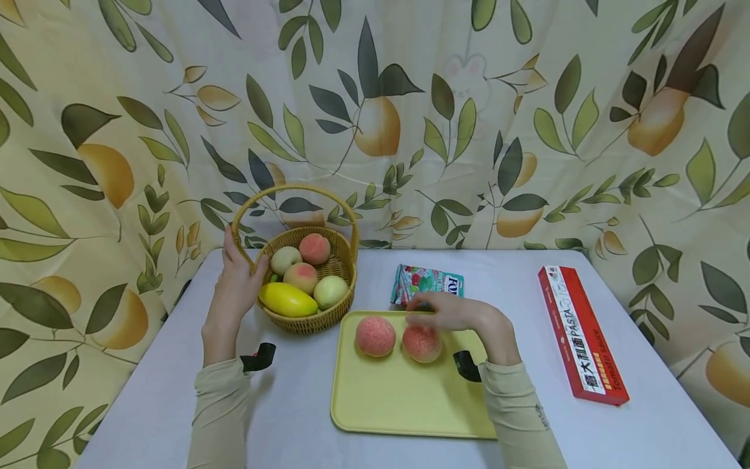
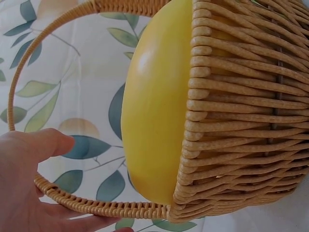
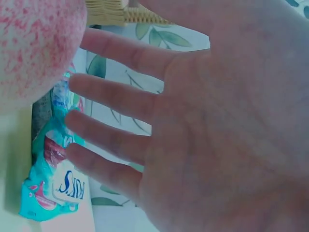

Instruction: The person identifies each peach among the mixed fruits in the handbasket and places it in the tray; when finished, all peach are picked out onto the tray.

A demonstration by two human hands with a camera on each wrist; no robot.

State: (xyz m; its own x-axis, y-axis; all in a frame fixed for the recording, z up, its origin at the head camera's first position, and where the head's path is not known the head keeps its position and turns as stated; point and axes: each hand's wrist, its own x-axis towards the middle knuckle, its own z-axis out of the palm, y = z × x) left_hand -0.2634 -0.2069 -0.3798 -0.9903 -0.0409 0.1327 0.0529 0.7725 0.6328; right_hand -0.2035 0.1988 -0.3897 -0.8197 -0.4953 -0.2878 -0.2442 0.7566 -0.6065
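My left hand (image 1: 233, 280) holds the left side of the basket's handle (image 1: 293, 188), its thumb inside the hoop. In the left wrist view the thumb crosses in front of the handle (image 2: 111, 209) and the fingers extend behind it. The wicker basket (image 1: 313, 320) contains a yellow fruit (image 1: 287, 299), peaches (image 1: 314, 249) and pale green fruits (image 1: 331, 291). My right hand (image 1: 463, 314) is over the right-hand peach (image 1: 422, 345) on the yellow tray (image 1: 410, 404). Its fingers look straight and spread beside a peach (image 3: 36, 48) in the right wrist view; contact is unclear.
Another peach (image 1: 375, 337) lies on the tray, left of the one by my right hand. A teal snack packet (image 1: 426, 281) is just behind the tray. The red pasta box (image 1: 583, 335) lies at the right, and a patterned curtain (image 1: 375, 78) hangs behind the table.
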